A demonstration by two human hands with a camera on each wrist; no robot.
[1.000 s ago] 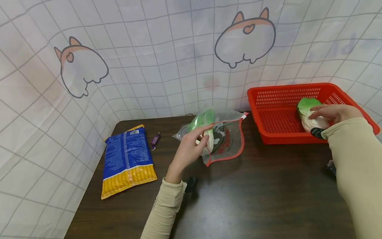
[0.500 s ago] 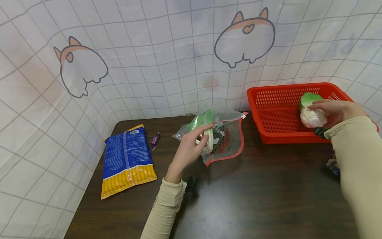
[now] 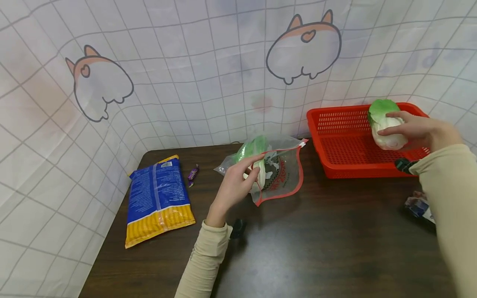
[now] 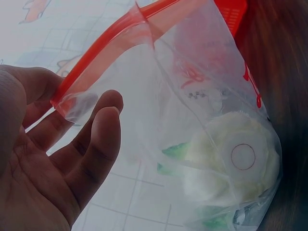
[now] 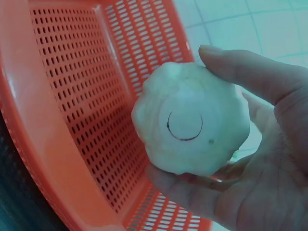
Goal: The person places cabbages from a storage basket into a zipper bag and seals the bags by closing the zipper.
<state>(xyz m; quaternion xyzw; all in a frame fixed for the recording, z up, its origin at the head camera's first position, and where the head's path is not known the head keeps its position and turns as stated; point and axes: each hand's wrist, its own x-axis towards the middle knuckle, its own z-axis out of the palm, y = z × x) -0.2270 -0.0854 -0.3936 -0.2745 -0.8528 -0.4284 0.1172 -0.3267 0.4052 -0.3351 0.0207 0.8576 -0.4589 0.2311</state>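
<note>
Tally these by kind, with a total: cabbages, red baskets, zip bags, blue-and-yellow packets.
Cabbages: 2 (held cabbage, bagged cabbage)
Red basket: 1
Zip bag: 1
Blue-and-yellow packet: 1
Total: 5
</note>
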